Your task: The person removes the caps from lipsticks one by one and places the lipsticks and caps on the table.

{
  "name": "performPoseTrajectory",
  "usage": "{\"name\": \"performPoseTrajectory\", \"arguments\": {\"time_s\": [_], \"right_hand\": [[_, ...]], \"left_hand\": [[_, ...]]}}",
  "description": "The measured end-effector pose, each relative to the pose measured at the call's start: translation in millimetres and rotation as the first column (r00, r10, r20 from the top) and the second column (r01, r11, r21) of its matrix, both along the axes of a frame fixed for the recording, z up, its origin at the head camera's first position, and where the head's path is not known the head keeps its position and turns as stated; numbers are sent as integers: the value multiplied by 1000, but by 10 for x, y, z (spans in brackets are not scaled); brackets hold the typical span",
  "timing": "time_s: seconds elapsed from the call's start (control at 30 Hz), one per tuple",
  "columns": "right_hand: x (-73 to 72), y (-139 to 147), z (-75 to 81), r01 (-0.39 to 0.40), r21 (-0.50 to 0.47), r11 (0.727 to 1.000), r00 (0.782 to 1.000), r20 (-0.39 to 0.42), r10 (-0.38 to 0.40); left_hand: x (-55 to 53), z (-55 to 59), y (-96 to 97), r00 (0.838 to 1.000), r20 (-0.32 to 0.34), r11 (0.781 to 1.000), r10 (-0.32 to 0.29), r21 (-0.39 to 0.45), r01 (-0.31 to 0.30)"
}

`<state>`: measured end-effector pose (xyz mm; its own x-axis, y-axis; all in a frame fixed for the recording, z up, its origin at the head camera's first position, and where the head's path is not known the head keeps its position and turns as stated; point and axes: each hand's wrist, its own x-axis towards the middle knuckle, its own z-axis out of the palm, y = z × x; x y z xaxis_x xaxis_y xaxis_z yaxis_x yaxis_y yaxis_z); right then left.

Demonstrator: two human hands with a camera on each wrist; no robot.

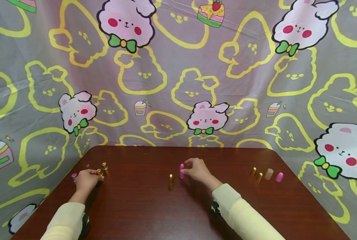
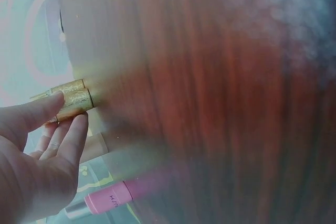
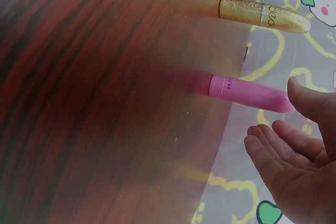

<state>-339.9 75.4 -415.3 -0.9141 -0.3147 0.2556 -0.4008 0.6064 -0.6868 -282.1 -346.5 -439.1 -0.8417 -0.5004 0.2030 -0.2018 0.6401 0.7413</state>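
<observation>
In the head view, my left hand (image 1: 86,180) is at the table's left side, pinching a gold lipstick tube (image 2: 74,104) between thumb and fingers. Another gold lipstick tube (image 1: 105,168) stands just behind it. Beside that hand is an uncapped pink lipstick tube (image 2: 108,198) with a silvery top, and a brownish tube (image 2: 94,148) partly hidden by the fingers. Near the middle, my right hand (image 1: 197,170) is beside an upright capped pink lipstick (image 3: 251,93). Its thumb and fingers are spread apart around the top; whether the thumb touches it, I cannot tell. A capped gold lipstick (image 1: 171,182) stands to its left.
Toward the right edge of the brown table (image 1: 136,213) stand two gold caps (image 1: 253,171), a beige cap (image 1: 269,174) and a pink cap (image 1: 279,177). A patterned cloth (image 1: 166,83) hangs behind and at both sides of the table.
</observation>
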Motion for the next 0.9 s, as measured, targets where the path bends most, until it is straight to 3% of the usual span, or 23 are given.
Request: {"name": "performPoseTrajectory", "arguments": {"time_s": [0.9], "right_hand": [[-13,-137,-59,-5,-28,1000,998,69,7]], "left_hand": [[-25,-32,-35,1000,0,998,5,-61,-5]]}}
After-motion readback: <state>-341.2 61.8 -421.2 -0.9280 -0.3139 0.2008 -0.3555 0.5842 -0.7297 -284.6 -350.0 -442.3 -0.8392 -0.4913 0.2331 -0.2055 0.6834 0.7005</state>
